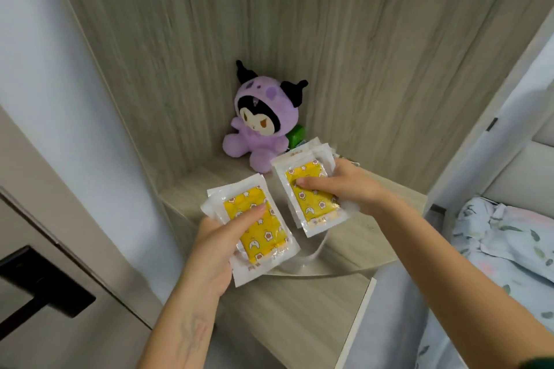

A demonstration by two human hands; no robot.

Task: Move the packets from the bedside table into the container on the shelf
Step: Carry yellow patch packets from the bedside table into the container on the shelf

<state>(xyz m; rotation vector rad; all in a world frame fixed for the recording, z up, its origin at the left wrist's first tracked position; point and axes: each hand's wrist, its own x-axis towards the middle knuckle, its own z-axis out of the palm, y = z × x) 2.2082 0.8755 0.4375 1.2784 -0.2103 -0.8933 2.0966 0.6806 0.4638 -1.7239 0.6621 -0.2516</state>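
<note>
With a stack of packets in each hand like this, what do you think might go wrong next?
1. The left hand pins its fanned packet stack mainly with the thumb; in that loose grip, lower packets might slide out.
2. The right hand holds its packet stack close to the purple plush toy, which a careless move could topple.

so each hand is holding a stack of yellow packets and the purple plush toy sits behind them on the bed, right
Not quite. The head view shows the purple plush toy sitting on the wooden bedside table, not the bed. The left hand and right hand do each hold yellow packets.
</note>
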